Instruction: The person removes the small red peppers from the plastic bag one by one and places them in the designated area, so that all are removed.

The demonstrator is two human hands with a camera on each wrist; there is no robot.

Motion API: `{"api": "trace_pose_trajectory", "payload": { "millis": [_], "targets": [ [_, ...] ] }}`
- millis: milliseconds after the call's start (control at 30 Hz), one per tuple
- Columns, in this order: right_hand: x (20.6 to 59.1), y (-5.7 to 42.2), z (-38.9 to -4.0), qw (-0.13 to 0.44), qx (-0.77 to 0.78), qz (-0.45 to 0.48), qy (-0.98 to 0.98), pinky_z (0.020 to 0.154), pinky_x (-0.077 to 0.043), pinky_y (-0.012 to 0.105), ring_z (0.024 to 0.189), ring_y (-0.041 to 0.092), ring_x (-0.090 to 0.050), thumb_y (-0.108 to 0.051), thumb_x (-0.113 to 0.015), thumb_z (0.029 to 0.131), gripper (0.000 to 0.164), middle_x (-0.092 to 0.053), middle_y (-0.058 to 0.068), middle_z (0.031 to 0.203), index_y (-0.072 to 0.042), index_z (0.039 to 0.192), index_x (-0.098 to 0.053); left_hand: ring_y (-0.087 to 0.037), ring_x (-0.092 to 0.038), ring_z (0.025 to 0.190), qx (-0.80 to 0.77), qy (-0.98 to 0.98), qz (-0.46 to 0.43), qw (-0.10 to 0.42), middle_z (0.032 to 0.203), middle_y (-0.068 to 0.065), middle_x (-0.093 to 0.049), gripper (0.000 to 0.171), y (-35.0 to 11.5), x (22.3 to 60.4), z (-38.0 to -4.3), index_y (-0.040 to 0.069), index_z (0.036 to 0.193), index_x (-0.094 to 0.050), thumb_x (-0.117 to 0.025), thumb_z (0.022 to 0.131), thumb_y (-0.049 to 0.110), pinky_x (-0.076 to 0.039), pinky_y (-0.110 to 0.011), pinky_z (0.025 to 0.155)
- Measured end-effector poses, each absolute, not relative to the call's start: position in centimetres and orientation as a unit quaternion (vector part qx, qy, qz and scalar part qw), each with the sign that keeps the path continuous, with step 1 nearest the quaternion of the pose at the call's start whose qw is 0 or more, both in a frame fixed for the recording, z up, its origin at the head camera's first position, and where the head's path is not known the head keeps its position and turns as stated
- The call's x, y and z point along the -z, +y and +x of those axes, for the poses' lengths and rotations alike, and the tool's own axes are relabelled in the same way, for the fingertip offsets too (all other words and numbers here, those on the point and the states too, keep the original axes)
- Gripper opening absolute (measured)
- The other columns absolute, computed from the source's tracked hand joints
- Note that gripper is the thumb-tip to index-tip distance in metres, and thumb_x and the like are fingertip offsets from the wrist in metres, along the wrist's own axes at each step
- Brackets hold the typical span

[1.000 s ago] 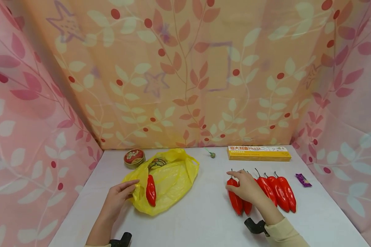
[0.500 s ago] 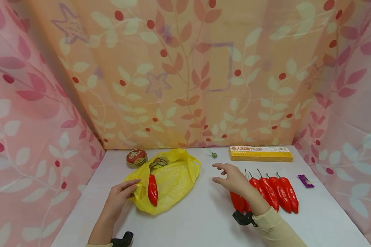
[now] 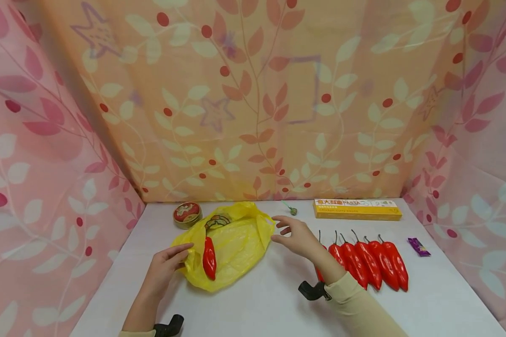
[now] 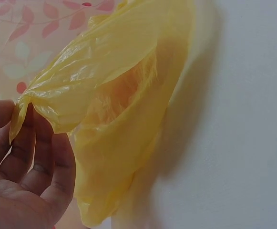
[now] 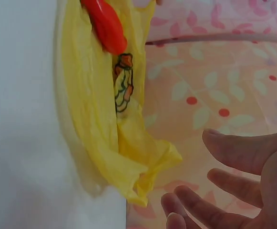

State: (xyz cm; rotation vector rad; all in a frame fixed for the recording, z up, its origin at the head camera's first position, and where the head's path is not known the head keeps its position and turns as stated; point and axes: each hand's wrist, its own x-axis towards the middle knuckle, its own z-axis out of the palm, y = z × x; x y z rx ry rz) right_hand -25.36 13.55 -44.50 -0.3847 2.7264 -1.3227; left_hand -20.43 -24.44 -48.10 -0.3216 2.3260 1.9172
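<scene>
My left hand (image 3: 162,271) pinches the left edge of a yellow plastic bag (image 3: 240,252) between thumb and fingers; the left wrist view shows the gathered plastic (image 4: 21,112) in that pinch. The bag lies with its mouth spread. Inside it rest a glossy red chili pepper (image 3: 209,260) and a curved, patterned item with dark outlines (image 5: 124,83), whose kind I cannot tell. My right hand (image 3: 299,238) hovers beside the bag's right handle, thumb and fingers apart with nothing between them. In the right wrist view a small gap separates its fingertips from the plastic.
Several red chili peppers (image 3: 368,264) lie in a row at the right, partly behind my right forearm. Along the back stand a round red-lidded tin (image 3: 187,214), a small green item (image 3: 293,211) and a yellow pasta box (image 3: 357,210). A purple-wrapped sweet (image 3: 418,247) lies far right.
My right hand has moved left, from above the chili peppers to the bag's right edge. My left hand keeps its pinch on the bag, and the pepper inside stays put.
</scene>
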Motion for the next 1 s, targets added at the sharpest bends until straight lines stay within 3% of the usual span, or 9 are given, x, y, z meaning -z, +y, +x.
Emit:
{"api": "trace_pose_trajectory", "payload": {
  "millis": [600,1000],
  "targets": [
    [44.5,3.9,-27.9,0.091,0.48,-0.19,0.852,0.086,-0.059,0.039,0.105,0.027,-0.067,-0.032,-0.078,0.089,0.054,-0.067,0.013,0.125,-0.016,0.138,-0.06,-0.021,-0.056,0.12,-0.627,0.77,-0.107,0.051,0.146,-0.011,-0.054,0.036,-24.6,48.1,-20.2,0.007,0.136,-0.063,-0.055,0.105,0.022,-0.054,-0.026,0.094],
    [48.0,-3.0,-29.0,0.146,0.496,-0.162,0.841,0.083,-0.06,0.038,0.103,0.025,-0.067,-0.028,-0.082,0.086,0.064,-0.066,0.016,0.125,-0.013,0.142,-0.055,-0.02,-0.057,0.12,-0.628,0.768,-0.113,0.048,0.146,-0.012,-0.054,0.036,-25.3,48.3,-20.0,0.005,0.137,-0.062,-0.054,0.105,0.021,-0.055,-0.025,0.093]
  ]
}}
